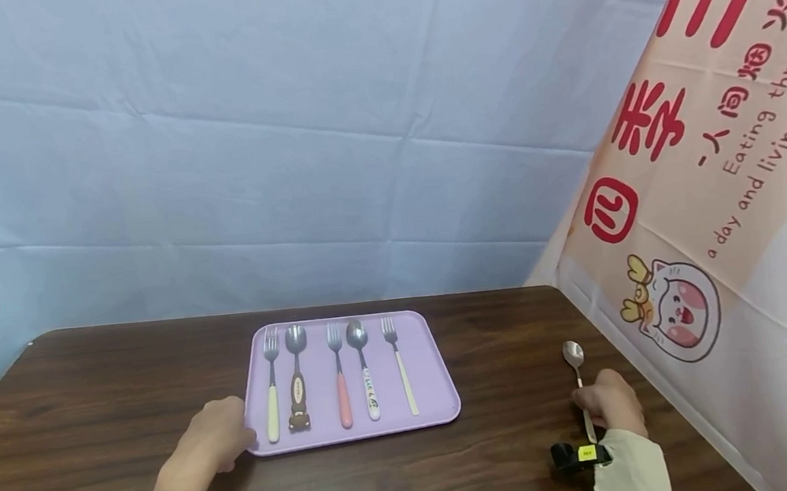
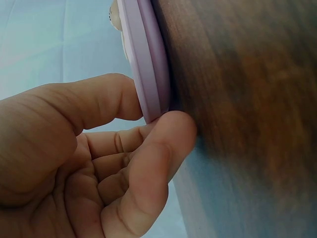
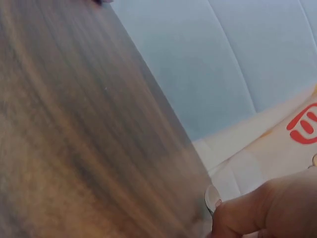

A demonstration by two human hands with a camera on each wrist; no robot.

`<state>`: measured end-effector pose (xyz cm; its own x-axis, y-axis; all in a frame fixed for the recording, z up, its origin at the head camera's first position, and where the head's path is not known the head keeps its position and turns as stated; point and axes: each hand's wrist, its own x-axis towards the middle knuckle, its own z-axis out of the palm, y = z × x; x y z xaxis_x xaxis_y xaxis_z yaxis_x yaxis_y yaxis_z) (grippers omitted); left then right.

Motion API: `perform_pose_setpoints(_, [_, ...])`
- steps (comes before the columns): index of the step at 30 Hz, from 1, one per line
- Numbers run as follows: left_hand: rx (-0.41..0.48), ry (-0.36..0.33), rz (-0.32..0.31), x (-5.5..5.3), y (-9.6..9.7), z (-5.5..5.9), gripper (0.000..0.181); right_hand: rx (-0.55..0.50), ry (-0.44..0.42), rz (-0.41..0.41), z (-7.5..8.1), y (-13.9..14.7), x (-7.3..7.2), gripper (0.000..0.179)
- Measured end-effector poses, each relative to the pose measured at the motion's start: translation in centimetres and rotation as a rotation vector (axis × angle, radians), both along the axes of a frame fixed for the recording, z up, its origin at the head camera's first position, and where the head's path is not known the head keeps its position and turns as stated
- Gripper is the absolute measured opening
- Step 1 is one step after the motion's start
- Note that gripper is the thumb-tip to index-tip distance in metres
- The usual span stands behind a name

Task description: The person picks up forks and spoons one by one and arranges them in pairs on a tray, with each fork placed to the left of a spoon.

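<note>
At the table's left-centre, my left hand (image 1: 217,432) pinches the lower left edge of a lilac tray (image 1: 444,399); the left wrist view has thumb and fingers on either side of the tray rim (image 2: 147,74). On the tray, left to right, lie a fork with a cream handle (image 1: 272,407), a spoon with a brown bear handle (image 1: 297,393), a fork with a pink handle (image 1: 344,400), a spoon with a white patterned handle (image 1: 370,394) and a slim cream-handled fork (image 1: 406,382). Far right, my right hand (image 1: 613,402) grips a spoon (image 1: 573,353) by its pale handle, bowl pointing away.
A dark wooden table (image 1: 504,361) holds everything. Behind it hangs a pale blue cloth (image 1: 270,147). Along the right edge hangs a printed cloth (image 1: 751,187) with red characters and a cartoon cat. A black band with a yellow label (image 1: 587,453) is on my right wrist.
</note>
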<state>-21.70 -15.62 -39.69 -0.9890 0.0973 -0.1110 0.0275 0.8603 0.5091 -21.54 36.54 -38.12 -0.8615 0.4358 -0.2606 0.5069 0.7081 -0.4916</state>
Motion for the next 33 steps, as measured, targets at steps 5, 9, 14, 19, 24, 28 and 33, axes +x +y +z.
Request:
perform_pose_setpoints(5, [-0.009, -0.008, 0.006, -0.1, 0.1, 0.0, 0.004, -0.009, 0.038, 0.033, 1.1, -0.5, -0.1, 0.027])
perform_pose_setpoints(9, [-0.011, -0.022, 0.013, -0.1, 0.1, 0.0, 0.004, -0.002, 0.057, 0.040, 1.9, -0.6, -0.3, 0.028])
perform_pose_setpoints(14, [-0.005, -0.019, 0.007, 0.0, 0.0, -0.1, 0.005, 0.017, 0.047, 0.046, 2.0, -0.8, -0.4, 0.029])
perform_pose_setpoints(19, [0.004, -0.007, 0.002, 0.0, 0.0, -0.1, 0.005, 0.014, 0.054, 0.044, 2.1, -0.8, -0.2, 0.027])
perform_pose_setpoints(24, [0.005, -0.018, 0.009, 0.0, 0.0, -0.1, 0.005, 0.010, 0.060, 0.046, 2.0, -0.9, -0.2, 0.027])
perform_pose_setpoints(28, [0.005, -0.019, 0.012, 0.0, 0.0, -0.1, 0.005, -0.009, 0.065, 0.049, 1.9, -1.2, -0.5, 0.030])
perform_pose_setpoints(33, [0.004, -0.012, 0.005, 0.0, 0.0, -0.1, 0.005, -0.015, 0.078, 0.078, 1.8, -2.1, -0.9, 0.028])
